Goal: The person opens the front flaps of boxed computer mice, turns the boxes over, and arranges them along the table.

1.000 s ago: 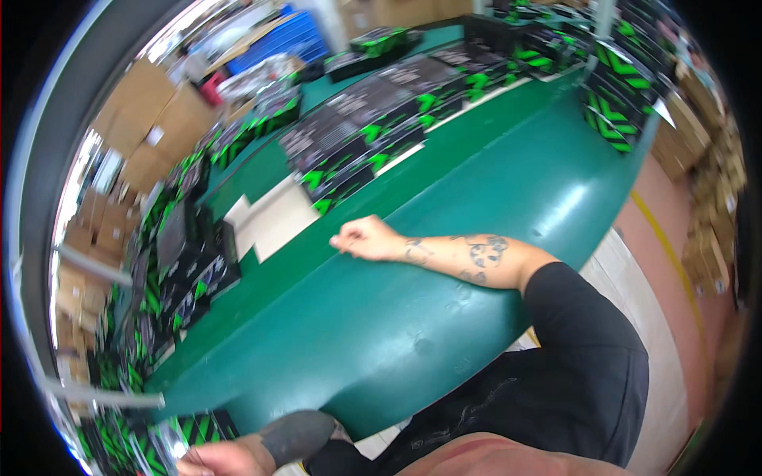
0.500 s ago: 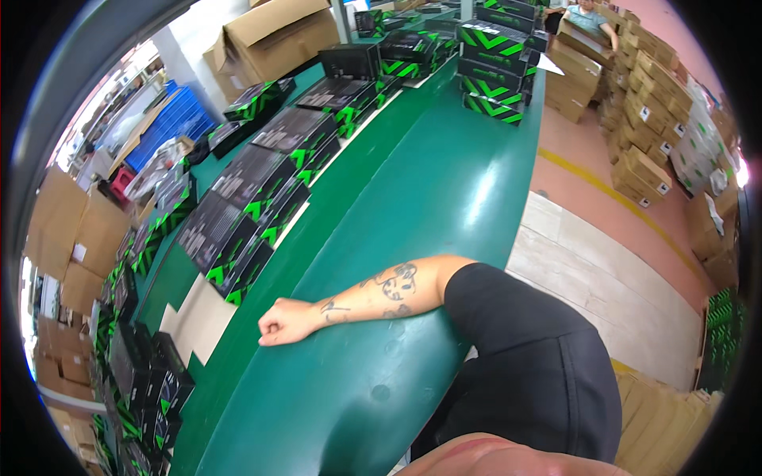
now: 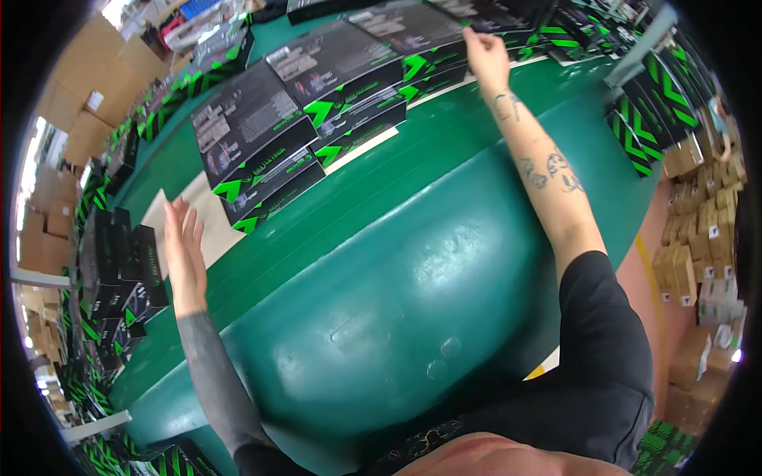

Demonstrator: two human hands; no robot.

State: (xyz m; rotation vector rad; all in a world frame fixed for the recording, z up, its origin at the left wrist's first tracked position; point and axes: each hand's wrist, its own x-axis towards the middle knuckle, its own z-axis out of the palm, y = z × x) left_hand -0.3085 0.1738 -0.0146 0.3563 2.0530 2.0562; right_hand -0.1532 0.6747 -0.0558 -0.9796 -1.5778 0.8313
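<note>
My left hand [image 3: 185,258] is raised over the left part of the green bench, open, with fingers stretched up and apart and nothing in them. Beside it lies a beige cardboard sheet [image 3: 213,213]. To its right is a stack of flat black boxes [image 3: 250,127] with green chevron ends, two high. More such boxes [image 3: 337,63] continue in a row toward the far right. My right hand [image 3: 486,59] reaches out to that row, its fingers curled near a box end. Whether it touches the box I cannot tell; nothing shows in it.
The smooth green bench top [image 3: 381,293] curves across in front of me. Black-and-green boxes [image 3: 119,266] stand upright at the left. Another pile [image 3: 655,111] rises at the right end. Brown cartons [image 3: 702,230] are stacked on the floor at right, past the bench edge.
The view has swung round toward the row of boxes. My right hand has left the bench top, where it rested as a fist, and stretched forward to the row. My left hand has come into view.
</note>
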